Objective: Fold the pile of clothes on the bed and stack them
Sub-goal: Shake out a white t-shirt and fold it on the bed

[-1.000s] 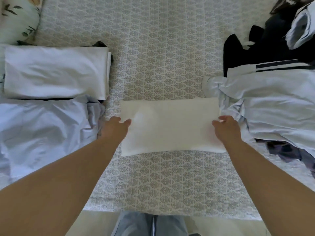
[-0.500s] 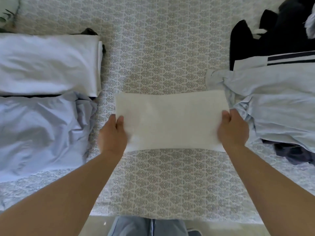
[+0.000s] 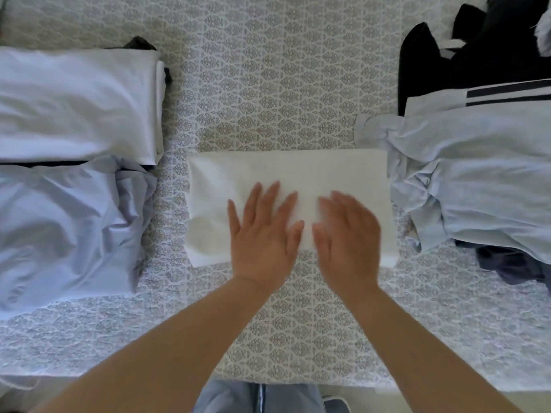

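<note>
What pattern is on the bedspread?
The bedspread has a repeating grey leaf-like motif on white, seen in the head view.

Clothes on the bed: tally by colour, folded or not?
White, folded: 2, the white piece under both hands and the one at far left
Light blue: 2, left and right
Black or dark, unfolded: at least 1
Total: at least 5

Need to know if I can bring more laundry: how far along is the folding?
Done: folded stack at left. In hand: both hands, left and right, flat on the folded white cloth. Left: unfolded pile at right.
</note>
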